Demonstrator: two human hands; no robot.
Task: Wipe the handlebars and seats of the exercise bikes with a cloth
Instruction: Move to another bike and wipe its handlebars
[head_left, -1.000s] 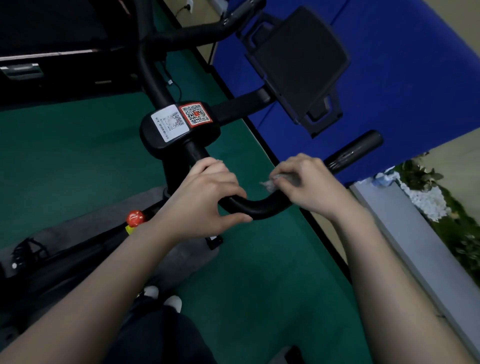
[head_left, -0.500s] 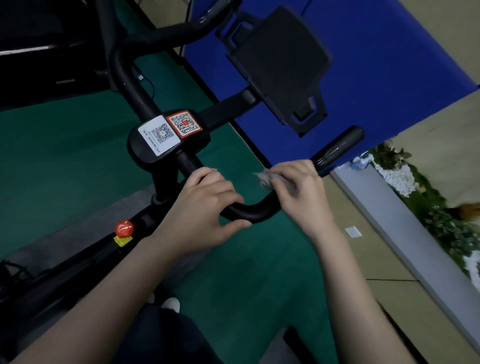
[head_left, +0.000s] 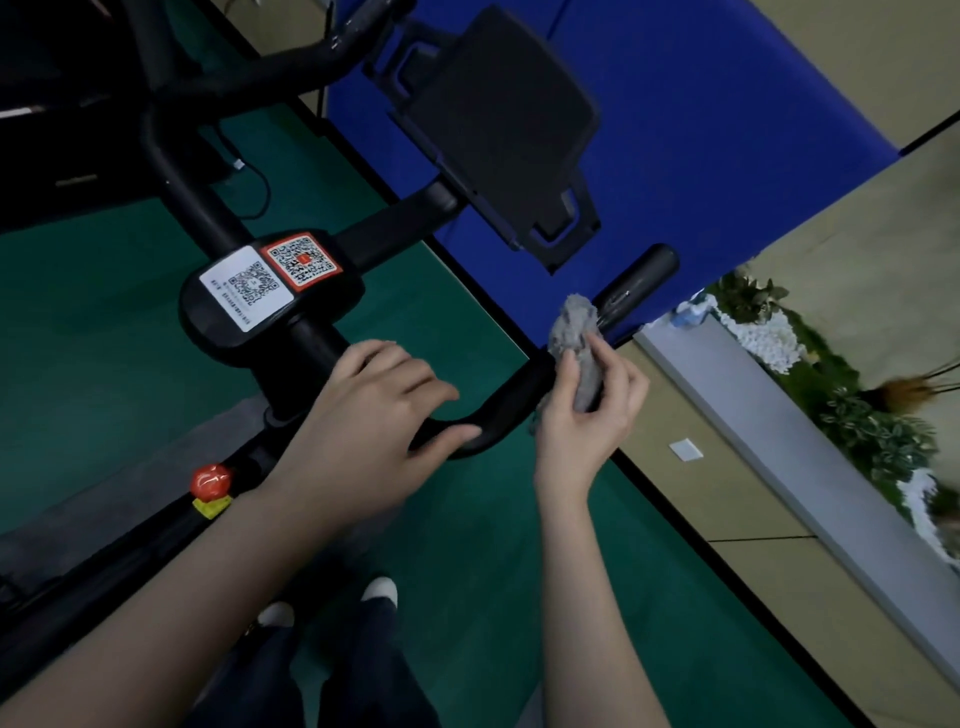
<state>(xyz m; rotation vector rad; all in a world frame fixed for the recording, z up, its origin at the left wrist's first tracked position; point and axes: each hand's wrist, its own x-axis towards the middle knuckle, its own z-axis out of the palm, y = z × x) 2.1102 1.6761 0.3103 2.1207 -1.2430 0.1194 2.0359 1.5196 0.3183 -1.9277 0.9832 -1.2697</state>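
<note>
Cloth (head_left: 575, 343) in right hand (head_left: 582, 415) — against handlebar (head_left: 498, 410).

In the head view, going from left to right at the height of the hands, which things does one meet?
Red knob → left hand on the handlebar → right hand holding the grey cloth → white floor plate → plants.
</note>
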